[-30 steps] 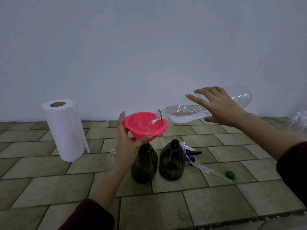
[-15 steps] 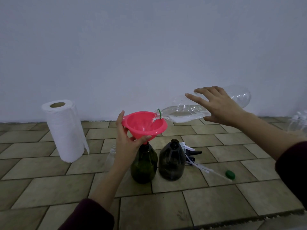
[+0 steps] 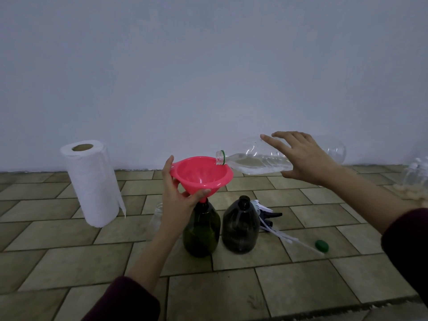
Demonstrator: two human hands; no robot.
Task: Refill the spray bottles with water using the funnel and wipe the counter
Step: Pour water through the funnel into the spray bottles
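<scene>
My left hand [image 3: 178, 195] is curled around the pink plastic funnel [image 3: 201, 173], thumb and fingers gripping the smooth cone just under its wide round rim. The funnel's narrow spout sits in the neck of a dark green spray bottle [image 3: 201, 230], a rounded glossy plastic one standing upright on the tiled counter [image 3: 231, 297]. I cannot tell how full it is through the dark plastic.

My right hand [image 3: 303, 158] holds a clear plastic water bottle [image 3: 261, 159] on its side, fingers spread over the top and thumb underneath. Its open mouth, with a green ring on the neck, is over the funnel's rim. Water lies along the lower part of the ribbed, see-through bottle.

Just beside the green bottle stands a second dark bottle [image 3: 240, 224] of the same round shape, open at the top. Behind it to the right lie spray heads [image 3: 266, 213] with thin white tubes, and a small green cap [image 3: 322, 245] lies farther right. A roll of soft white paper towel [image 3: 92, 181] stands at the left, near the wall. The counter tiles are matte, brownish rectangles.
</scene>
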